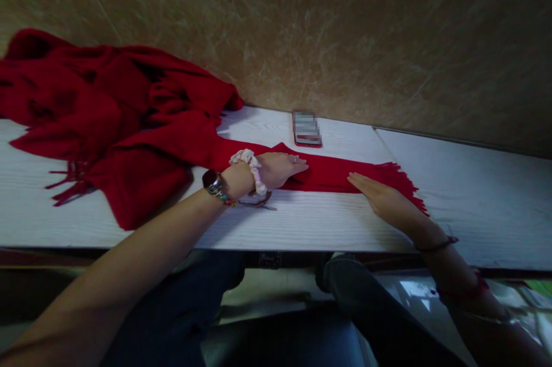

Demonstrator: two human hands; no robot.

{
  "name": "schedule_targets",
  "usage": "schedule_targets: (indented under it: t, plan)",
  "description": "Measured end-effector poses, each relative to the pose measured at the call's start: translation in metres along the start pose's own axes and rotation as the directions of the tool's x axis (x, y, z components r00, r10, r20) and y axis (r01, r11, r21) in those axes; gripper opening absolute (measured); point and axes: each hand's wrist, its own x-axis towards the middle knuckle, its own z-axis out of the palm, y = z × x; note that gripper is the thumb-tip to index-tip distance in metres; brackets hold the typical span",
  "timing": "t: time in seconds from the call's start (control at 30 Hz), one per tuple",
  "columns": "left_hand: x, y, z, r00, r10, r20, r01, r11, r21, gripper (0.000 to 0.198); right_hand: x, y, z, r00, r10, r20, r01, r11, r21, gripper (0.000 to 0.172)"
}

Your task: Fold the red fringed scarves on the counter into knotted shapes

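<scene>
A red scarf [330,174] with fringed ends lies along the white tabletop. Its right part is folded into a narrow flat strip, while the left part is a loose, crumpled heap. My left hand [280,168] rests flat on the middle of the strip, fingers stretched to the right; a watch, a scrunchie and beads circle that wrist. Over the strip's front edge, close to the right fringe, my right hand [383,200] lies with fingers straight and together, touching the cloth. Neither hand grips the scarf.
Behind the strip, a phone [306,128] with a blurred screen lies on the white tabletop [487,194]. A brown marbled wall [302,33] rises along the back edge. The heaped cloth leans against that wall at the left. My legs are below the front edge.
</scene>
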Motion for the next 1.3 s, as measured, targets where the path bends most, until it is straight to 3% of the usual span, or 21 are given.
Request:
schedule_targets:
  t: [0.1,0.3,0.4,0.5,0.6,0.77,0.9,1.07,1.17,1.3]
  plan:
    - [-0.002,-0.004,0.012,1.000,0.006,-0.029,-0.006,1.000,-0.001,0.051,-0.001,0.004,-0.001,0.999,0.041,0.004,-0.041,0.998,0.044,0.058]
    - [-0.007,-0.011,0.062,0.992,0.035,-0.119,-0.028,0.998,0.062,0.068,-0.010,0.008,0.006,0.999,0.033,0.031,-0.033,0.999,0.015,0.061]
    - [-0.009,-0.010,0.069,0.993,0.023,-0.117,-0.011,0.994,0.105,0.070,-0.008,0.003,-0.001,0.998,0.040,0.039,-0.042,0.998,0.041,0.053]
    - [-0.008,-0.007,0.062,0.996,0.017,-0.091,-0.006,0.993,0.120,0.069,0.011,-0.013,-0.015,0.995,0.093,0.028,-0.096,0.990,0.103,0.044]
    - [-0.008,-0.001,0.048,0.999,-0.008,-0.041,0.013,0.993,0.116,0.066,0.039,-0.033,-0.021,0.974,0.222,-0.034,-0.217,0.970,0.107,0.047]
    - [-0.009,0.013,0.020,0.997,-0.047,0.057,0.041,0.994,0.098,0.062,0.057,-0.040,0.000,0.959,0.281,0.043,-0.284,0.956,0.072,0.048]
    - [-0.010,0.022,0.010,0.999,-0.031,0.017,0.029,0.995,0.099,0.053,0.040,-0.027,0.011,0.953,0.297,0.063,-0.300,0.952,0.055,0.049]
    - [-0.009,0.029,0.015,0.991,-0.060,-0.121,0.066,0.997,0.045,0.051,0.011,0.000,0.010,0.959,0.281,0.046,-0.282,0.959,0.018,0.049]
    - [-0.008,0.026,0.019,0.982,-0.052,-0.179,0.055,0.998,0.014,0.058,-0.010,0.027,0.013,0.955,0.294,0.047,-0.295,0.956,0.007,0.048]
    - [-0.012,0.012,0.013,0.982,-0.087,-0.166,0.090,0.996,0.011,0.061,-0.029,0.059,0.012,0.938,0.333,0.098,-0.337,0.941,0.027,0.049]
